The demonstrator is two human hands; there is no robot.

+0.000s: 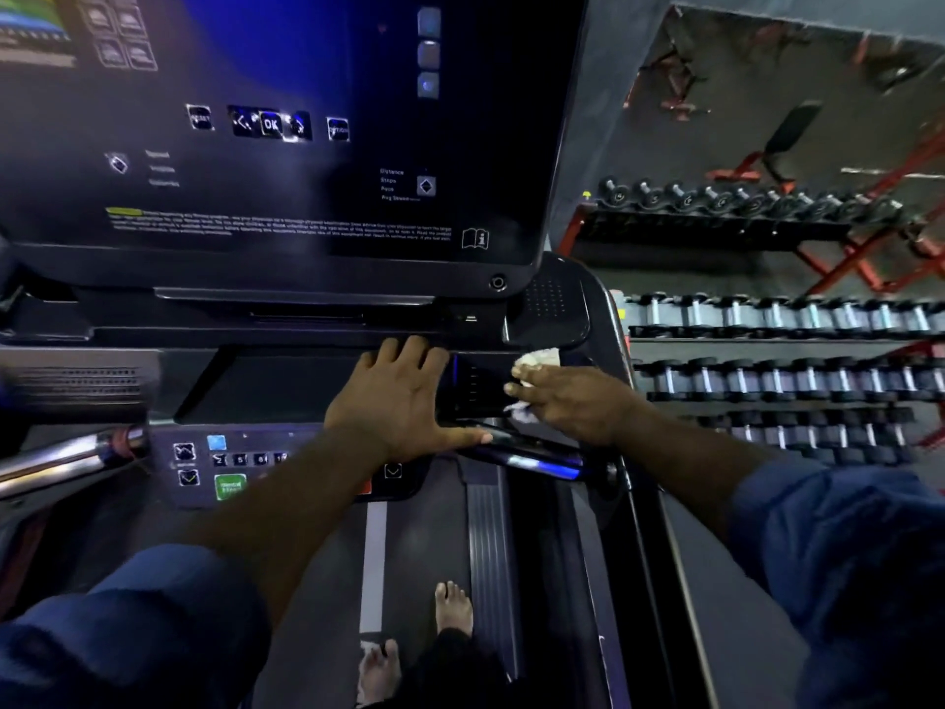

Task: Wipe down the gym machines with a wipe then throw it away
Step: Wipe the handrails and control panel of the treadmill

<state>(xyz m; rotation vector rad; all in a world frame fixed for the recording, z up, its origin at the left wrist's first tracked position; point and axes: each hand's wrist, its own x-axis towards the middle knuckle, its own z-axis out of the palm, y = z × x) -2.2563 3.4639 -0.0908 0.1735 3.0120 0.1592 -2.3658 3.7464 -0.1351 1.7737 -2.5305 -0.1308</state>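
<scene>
We stand on the treadmill belt (327, 580), bare feet (453, 606) showing low in the view, and lean over the console (286, 386) beneath the big dark screen (286, 120). Our right hand (567, 401) has the wipe (537, 359) bunched in its fingers and presses it onto the glossy black tray at the console's right end. The wipe is white, crumpled and thin, with no flat edge to be seen. One wad pokes out past the fingertips, and a smaller scrap shows by the thumb (the rest is hidden under the hand). Our left hand (394, 396) lies flat on the console just beside it, fingers straight and spread, thumb stretched toward the right hand, grasping nothing. Below the left forearm sits the button panel with its green button (230, 486), and a chrome handlebar (66, 458) juts in from the left edge. Both arms wear blue sleeves (838, 545) pushed up past the wrists. To the right of the machine, well apart from us, stand racks of dumbbells (767, 314) in rows.
</scene>
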